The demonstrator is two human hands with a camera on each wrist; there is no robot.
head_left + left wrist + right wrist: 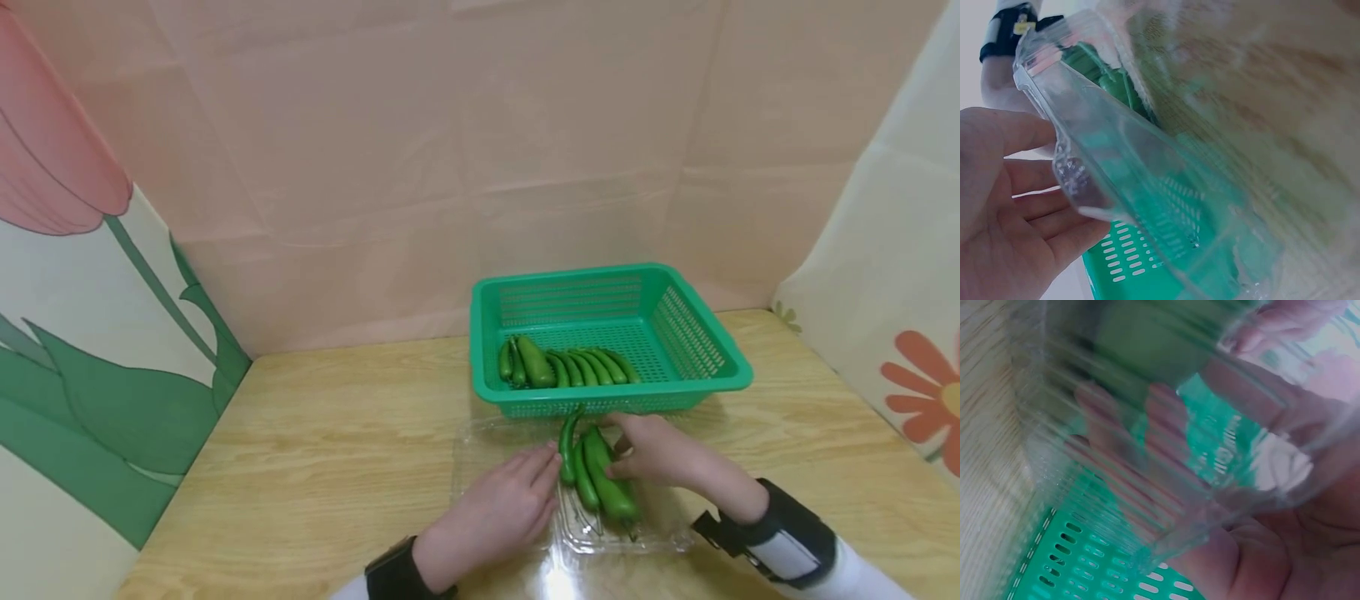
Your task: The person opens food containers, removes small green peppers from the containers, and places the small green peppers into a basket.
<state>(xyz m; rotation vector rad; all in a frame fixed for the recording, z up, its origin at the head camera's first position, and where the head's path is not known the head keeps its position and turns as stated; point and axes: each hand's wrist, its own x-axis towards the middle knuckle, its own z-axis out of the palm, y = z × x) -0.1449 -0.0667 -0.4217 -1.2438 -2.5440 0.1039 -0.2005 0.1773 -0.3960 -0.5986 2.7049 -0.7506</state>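
Observation:
A clear plastic clamshell box (pixel 592 546) lies unfolded on the table. In its right half are a large green pepper (pixel 613 492), a slimmer pepper (pixel 585 483) beside it and a thin curved pepper (pixel 567 454) along the left side. My right hand (pixel 652 450) holds the large pepper from the right, thumb and fingertips on it; the right wrist view shows its fingers (pixel 1163 419) through the plastic. My left hand (pixel 517 500) rests by the box's left wall next to the curved pepper, fingers extended. In the left wrist view its fingertips touch the plastic wall (pixel 1091 137).
Directly behind the box stands a green perforated basket (pixel 697 333). Several slim curved peppers (pixel 592 367) and a thicker pepper (pixel 534 364) lie in a row along its front. Wooden tabletop (pixel 322 458) extends to the left. Printed cloth (pixel 360 167) hangs at the back and sides.

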